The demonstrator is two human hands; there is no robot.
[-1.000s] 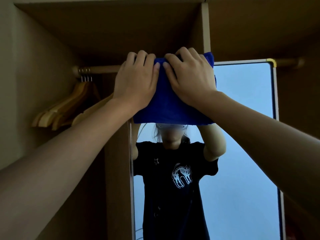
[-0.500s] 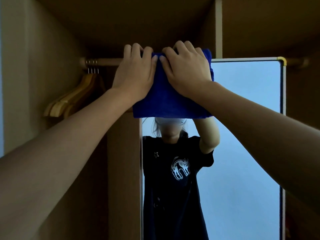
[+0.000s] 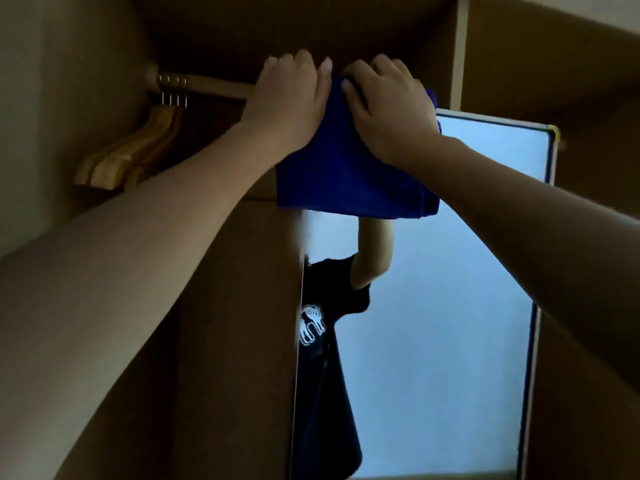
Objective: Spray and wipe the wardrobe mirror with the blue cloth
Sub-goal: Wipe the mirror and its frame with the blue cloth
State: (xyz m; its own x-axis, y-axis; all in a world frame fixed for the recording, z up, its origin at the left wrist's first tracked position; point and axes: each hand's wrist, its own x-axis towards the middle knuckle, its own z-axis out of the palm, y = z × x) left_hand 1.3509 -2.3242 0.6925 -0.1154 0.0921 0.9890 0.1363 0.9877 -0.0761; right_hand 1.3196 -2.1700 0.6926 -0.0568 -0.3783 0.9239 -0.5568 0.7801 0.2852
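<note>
at top left corner of wardrobe mirror (image 3: 450,306): blue cloth (image 3: 349,178) spread flat against glass, lower edge hanging free. left hand (image 3: 287,109) and right hand (image 3: 391,116) side by side on cloth's upper part, palms pressing, fingers bent over top edge, nearly touching each other. inside wardrobe (image 3: 554,64): wooden rail (image 3: 207,85) runs behind left hand; wooden hangers (image 3: 131,154) bunched at rail's left end. mirror reflects person in dark printed t-shirt, raised arm.
</note>
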